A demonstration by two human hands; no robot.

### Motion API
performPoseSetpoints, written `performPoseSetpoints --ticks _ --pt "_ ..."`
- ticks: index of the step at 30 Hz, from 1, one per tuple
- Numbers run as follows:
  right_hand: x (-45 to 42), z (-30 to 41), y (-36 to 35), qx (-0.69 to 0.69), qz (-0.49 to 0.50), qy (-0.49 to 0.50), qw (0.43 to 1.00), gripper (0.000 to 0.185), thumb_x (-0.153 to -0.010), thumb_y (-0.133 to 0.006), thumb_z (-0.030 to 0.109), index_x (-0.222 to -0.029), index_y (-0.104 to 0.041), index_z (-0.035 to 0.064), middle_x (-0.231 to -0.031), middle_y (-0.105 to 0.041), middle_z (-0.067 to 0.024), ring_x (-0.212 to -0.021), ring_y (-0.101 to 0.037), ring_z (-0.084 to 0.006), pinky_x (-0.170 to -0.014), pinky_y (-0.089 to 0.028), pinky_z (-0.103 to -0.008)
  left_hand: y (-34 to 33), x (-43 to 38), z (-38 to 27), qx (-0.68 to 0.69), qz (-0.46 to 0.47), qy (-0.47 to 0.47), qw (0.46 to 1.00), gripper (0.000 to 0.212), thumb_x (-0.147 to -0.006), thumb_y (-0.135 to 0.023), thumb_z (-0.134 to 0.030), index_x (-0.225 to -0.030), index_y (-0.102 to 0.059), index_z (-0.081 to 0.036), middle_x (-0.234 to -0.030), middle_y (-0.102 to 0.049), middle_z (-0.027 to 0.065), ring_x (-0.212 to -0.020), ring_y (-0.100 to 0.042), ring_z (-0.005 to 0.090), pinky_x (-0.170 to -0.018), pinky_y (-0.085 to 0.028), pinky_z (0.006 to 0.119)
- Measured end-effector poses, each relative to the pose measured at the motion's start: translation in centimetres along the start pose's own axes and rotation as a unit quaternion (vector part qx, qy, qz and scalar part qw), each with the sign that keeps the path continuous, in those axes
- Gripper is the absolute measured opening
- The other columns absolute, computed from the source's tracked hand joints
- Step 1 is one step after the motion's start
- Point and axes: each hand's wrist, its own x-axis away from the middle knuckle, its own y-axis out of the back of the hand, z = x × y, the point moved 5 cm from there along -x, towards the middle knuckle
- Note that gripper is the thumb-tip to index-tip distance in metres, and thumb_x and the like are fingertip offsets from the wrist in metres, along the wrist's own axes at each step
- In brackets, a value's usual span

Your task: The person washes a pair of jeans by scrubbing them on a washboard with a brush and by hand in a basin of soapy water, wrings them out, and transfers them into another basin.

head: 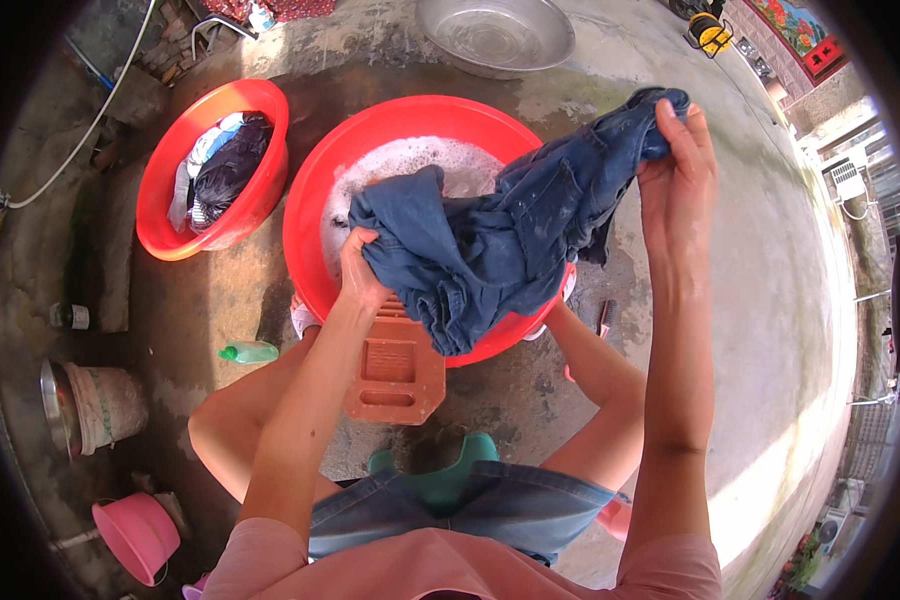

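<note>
A wet blue denim garment (pixel 480 247) is stretched between my two hands above a large red plastic basin (pixel 307 187). At its lower left end, my left hand (pixel 364 274) grips the cloth. My right hand (pixel 679 146) holds the bunched other end up and out beyond the basin's right rim. White suds (pixel 420 154) float on the water in the basin. A brown washboard (pixel 394 375) leans over the near rim, its upper part hidden under the garment and my left hand.
A smaller red basin (pixel 266 180) with clothes stands to the left, and a metal basin (pixel 495 34) at the back. A green bottle (pixel 247 352) lies by my left knee. A brush (pixel 607 319) lies right of the basin. A pink bucket (pixel 139 536) is at lower left.
</note>
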Motion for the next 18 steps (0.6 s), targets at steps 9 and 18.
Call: performPoseSetpoints --ticks 9,18 --pt "3.0 4.1 -7.0 -0.059 0.069 -0.004 0.996 0.012 -0.085 -0.053 0.008 -0.094 -0.045 0.0081 -0.082 -0.054 -0.0006 -0.073 -0.054 -0.0078 -0.066 -0.043 -0.0236 -6.2 -3.1 -2.1 -0.422 0.060 -0.007 0.904 0.061 -0.085 -0.050 -0.035 -0.134 -0.031 -0.004 -0.128 -0.046 0.0139 -0.119 -0.043 0.0219 -0.095 -0.037 0.037" --pt "17.5 -14.2 2.3 -0.257 -0.207 -0.327 0.885 0.020 -0.090 -0.045 0.016 -0.106 -0.048 0.0035 -0.107 -0.057 -0.0079 -0.096 -0.057 -0.0174 -0.082 -0.046 -0.0277 3.4 6.1 11.7 -0.455 0.000 0.156 0.877 0.068 -0.079 -0.064 -0.015 -0.132 -0.025 0.002 -0.122 -0.048 0.0171 -0.110 -0.050 0.0208 -0.091 -0.040 0.032"
